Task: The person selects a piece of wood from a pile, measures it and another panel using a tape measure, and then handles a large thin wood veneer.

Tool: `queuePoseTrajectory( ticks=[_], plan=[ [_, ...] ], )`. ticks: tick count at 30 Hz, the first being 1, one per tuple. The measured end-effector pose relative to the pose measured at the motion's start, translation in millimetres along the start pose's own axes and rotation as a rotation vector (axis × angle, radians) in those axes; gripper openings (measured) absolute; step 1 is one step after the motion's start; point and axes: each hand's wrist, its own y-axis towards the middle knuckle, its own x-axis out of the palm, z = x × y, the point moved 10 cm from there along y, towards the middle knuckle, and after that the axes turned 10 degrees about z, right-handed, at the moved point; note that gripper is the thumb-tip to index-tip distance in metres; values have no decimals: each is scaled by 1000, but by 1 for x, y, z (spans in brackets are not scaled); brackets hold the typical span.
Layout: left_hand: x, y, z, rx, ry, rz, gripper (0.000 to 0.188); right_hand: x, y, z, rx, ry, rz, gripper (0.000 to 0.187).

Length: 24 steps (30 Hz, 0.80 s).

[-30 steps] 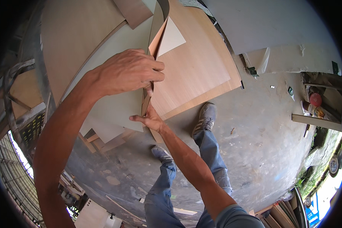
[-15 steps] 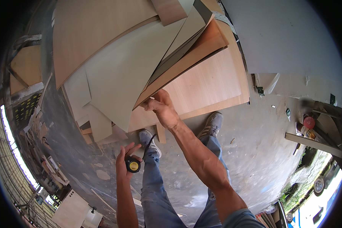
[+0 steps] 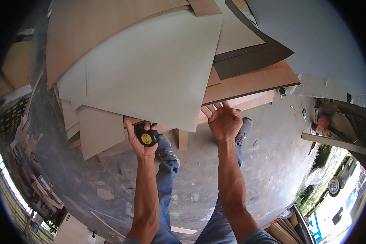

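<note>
My left hand [image 3: 144,150] holds a black tape measure [image 3: 147,137] with a yellow round label, fingers curled about it, just below the front edges of the stacked sheets. Palm up, my right hand [image 3: 224,126] touches the front edge of a wood-coloured sheet [image 3: 252,81] with its fingers stretched out. Its fingertips are partly hidden by that edge. A large pale sheet [image 3: 150,69] lies slanted over the stack, its corner between my hands. Beside it a dark grey-brown sheet [image 3: 252,61] curves over the wood-coloured one.
A large light-brown sheet [image 3: 105,28] covers the far left of the stack. Beneath is a table leg [image 3: 183,139], near my shoes on the stained concrete floor [image 3: 191,175]. A grey panel [image 3: 313,36] stands far right. Wood scraps [image 3: 46,189] lie along the left.
My right hand has let go of the lifted wood-coloured sheet, which has come down flatter, and moved right along its edge. My left hand has risen with the tape measure to the stack's edge.
</note>
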Motion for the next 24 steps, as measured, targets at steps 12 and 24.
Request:
queuePoseTrajectory(
  ticks=[12,24],
  plan=[
    [150,-13,68,149,468,-300,63,-251,21,89,-8,-706,997,58],
    [171,-11,45,71,516,-215,58,-177,-2,187,-151,-497,599,39]
  ],
)
